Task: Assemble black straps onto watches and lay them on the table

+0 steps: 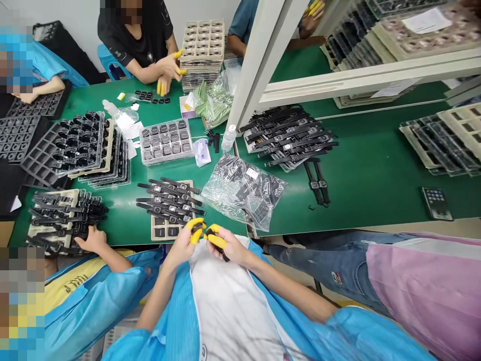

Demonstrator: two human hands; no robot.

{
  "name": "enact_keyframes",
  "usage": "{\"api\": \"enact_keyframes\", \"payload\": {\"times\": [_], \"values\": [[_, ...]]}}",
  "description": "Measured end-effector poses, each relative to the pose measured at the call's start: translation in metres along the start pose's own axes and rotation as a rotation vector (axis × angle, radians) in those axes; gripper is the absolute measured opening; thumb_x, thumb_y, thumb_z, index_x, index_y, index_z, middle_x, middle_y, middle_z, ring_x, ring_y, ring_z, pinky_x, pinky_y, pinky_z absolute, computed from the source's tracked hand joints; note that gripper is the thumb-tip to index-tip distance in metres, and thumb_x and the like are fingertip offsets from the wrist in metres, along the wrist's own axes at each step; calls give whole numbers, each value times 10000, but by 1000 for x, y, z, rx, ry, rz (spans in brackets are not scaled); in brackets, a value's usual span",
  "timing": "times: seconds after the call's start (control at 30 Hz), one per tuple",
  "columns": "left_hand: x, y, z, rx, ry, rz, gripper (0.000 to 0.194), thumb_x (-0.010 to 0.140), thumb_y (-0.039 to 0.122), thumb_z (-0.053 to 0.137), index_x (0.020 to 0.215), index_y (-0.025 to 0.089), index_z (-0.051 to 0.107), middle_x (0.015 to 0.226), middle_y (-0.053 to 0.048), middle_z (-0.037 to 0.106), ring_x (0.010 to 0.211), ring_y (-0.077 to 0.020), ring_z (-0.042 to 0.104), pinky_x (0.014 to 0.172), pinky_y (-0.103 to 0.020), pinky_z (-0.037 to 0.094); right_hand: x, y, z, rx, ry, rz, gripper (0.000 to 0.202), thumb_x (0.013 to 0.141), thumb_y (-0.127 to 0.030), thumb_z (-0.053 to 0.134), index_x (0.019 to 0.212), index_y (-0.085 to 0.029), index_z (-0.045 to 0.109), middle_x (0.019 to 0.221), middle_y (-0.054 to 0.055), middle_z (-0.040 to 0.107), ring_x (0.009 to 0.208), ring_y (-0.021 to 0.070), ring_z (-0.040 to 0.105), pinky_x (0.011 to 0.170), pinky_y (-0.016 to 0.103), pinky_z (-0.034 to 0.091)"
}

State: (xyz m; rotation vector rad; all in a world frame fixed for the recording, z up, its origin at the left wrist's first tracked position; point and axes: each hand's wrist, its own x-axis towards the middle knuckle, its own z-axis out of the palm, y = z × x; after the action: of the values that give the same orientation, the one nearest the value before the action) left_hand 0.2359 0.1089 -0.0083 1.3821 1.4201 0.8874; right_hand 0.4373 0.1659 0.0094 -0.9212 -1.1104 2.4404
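Note:
Both my hands are close together at the table's front edge, with yellow covers on several fingertips. My left hand (pixel 185 243) pinches a small dark piece (pixel 197 228). Closed round a black strap piece (pixel 217 245) is my right hand (pixel 227 244); part of the piece sticks out below the fingers. Just beyond my left hand, black watch straps (pixel 171 200) lie in rows across a beige tray (pixel 155 231), whose front compartments hold dark square pieces. A clear plastic bag (pixel 244 190) with black parts lies past my right hand.
A clear tray of square watch bodies (pixel 166 142) stands farther back. Strap piles (pixel 293 135) lie right of a bottle (pixel 229 138). A white frame post (pixel 259 62) rises behind. People work at left and across the table; a phone (pixel 436 203) lies far right.

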Motion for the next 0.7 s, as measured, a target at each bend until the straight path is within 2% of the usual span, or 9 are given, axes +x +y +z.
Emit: {"api": "enact_keyframes", "payload": {"times": [0.1, 0.2, 0.3, 0.5, 0.7], "values": [[12, 21, 1, 74, -88, 191, 437, 969, 115, 468, 1380, 212, 578, 1334, -122, 651, 1242, -240, 617, 1067, -421, 521, -3, -13, 7, 81, -116, 51, 401, 881, -570, 675, 922, -208, 506, 629, -35, 639, 437, 83, 471, 405, 195, 363], [15, 25, -5, 104, -151, 257, 539, 914, 38, 440, 1407, 212, 569, 1354, -116, 647, 1269, -237, 608, 1092, -426, 513, -2, -13, 5, 141, -111, 78, 412, 851, -564, 706, 884, -198, 519, 580, -27, 644, 391, 81, 449, 371, 192, 345], [12, 22, -6, 122, -144, 274, 545, 916, 27, 425, 1410, 213, 561, 1337, -115, 654, 1254, -232, 615, 1080, -415, 524, -1, -6, 3, 200, -49, 65, 404, 845, -552, 712, 869, -193, 529, 549, -27, 634, 363, 74, 417, 354, 189, 311], [7, 17, 7, 180, -65, 279, 543, 950, 45, 405, 1456, 213, 512, 1337, -128, 620, 1271, -240, 594, 1090, -433, 518, -2, -8, 6, 362, -6, 41, 407, 814, -531, 758, 836, -199, 525, 500, -50, 560, 370, 74, 395, 355, 189, 261], [5, 27, -1, 202, -160, 213, 474, 1044, 169, 388, 1509, 202, 473, 1388, -149, 567, 1301, -249, 562, 1119, -441, 501, -2, -11, 1, 479, -25, 111, 417, 777, -483, 805, 803, -212, 489, 479, -87, 453, 384, 63, 328, 368, 188, 211]]}}
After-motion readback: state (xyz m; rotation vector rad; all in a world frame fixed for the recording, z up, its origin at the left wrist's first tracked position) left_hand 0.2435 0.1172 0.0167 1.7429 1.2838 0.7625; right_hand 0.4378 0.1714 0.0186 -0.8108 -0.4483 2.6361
